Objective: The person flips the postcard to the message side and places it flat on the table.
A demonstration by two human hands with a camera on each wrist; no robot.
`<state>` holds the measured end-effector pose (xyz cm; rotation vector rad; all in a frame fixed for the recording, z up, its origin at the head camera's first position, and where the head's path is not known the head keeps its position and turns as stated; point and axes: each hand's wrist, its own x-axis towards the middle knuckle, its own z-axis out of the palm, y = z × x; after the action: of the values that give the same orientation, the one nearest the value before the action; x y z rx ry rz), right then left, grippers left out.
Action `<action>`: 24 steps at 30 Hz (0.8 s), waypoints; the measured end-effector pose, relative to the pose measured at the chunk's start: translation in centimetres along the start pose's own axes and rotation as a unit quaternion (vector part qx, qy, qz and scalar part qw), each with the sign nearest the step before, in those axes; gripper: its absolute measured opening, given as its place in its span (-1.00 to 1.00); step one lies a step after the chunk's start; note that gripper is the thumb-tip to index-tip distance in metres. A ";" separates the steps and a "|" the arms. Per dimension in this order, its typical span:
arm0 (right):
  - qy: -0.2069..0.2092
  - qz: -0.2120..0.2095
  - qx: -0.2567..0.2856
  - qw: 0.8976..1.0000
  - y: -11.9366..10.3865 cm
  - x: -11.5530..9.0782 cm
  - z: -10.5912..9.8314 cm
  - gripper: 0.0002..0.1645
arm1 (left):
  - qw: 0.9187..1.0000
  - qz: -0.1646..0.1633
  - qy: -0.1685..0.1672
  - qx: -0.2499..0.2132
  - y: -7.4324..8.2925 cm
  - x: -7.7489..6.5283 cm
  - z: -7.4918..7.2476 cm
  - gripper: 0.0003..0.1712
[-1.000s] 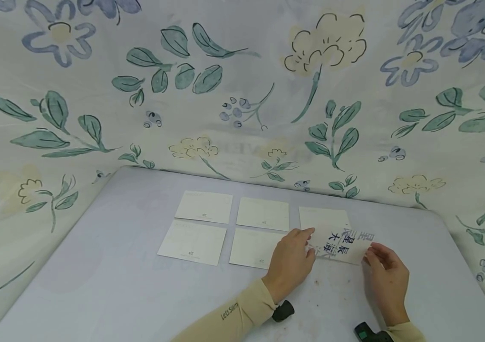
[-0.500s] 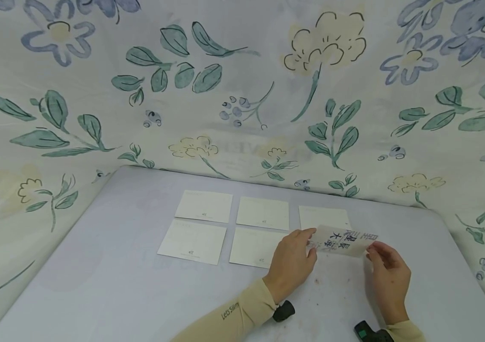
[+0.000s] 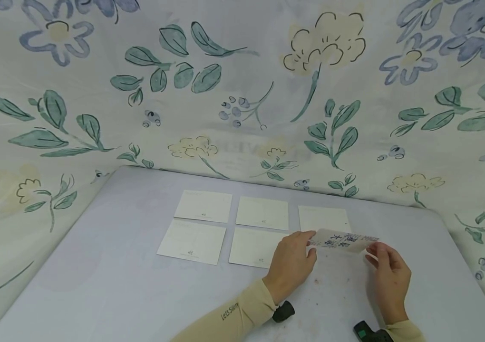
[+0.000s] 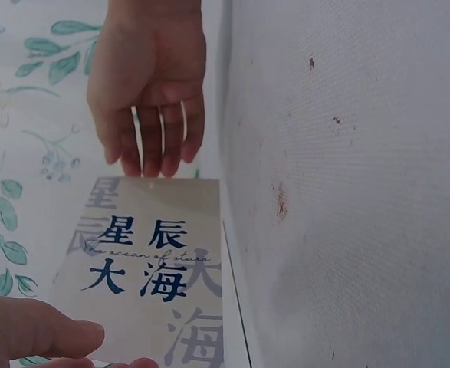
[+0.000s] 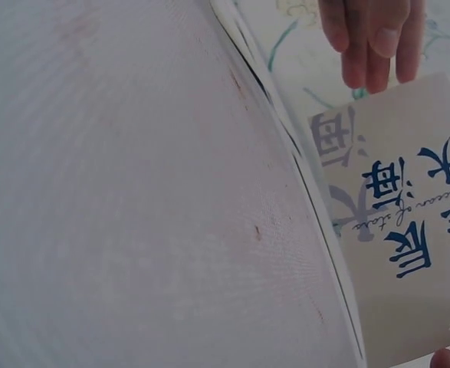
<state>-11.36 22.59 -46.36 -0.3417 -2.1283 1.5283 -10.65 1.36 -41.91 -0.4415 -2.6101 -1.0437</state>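
Note:
A cream card (image 3: 341, 240) with dark blue Chinese characters and faded larger ones is held between my two hands, tilted so that its printed face looks narrow in the head view. My left hand (image 3: 292, 257) holds its left edge; in the left wrist view the thumb (image 4: 79, 337) overlaps the printed face. At the right end my right hand (image 3: 390, 275) pinches the edge near a corner. Script reading "The ocean of stars" crosses the card in the left wrist view. Just behind it lies another cream card (image 3: 320, 216), its near part hidden.
Several more cream cards lie in two rows on the white table, among them the back-left card (image 3: 204, 205), the front-left card (image 3: 192, 241) and the front-middle card (image 3: 251, 244), partly under my left hand in this view. A floral cloth (image 3: 242, 95) rises behind the table (image 3: 110, 266).
The held card has tilted further, its near edge rising, so its printed face looks much narrower now. My right hand has shifted slightly; the left stays almost in place.

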 end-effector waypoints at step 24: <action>-0.006 0.101 0.138 0.985 -0.1 0.4 -0.4 -0.63 | 1.000 0.001 0.008 -0.021 -0.4 0.2 0.2 -0.76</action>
<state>-11.52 23.06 -46.05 -0.4615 -1.9027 1.9161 -11.06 1.27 -42.24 -0.4432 -2.5787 -1.0982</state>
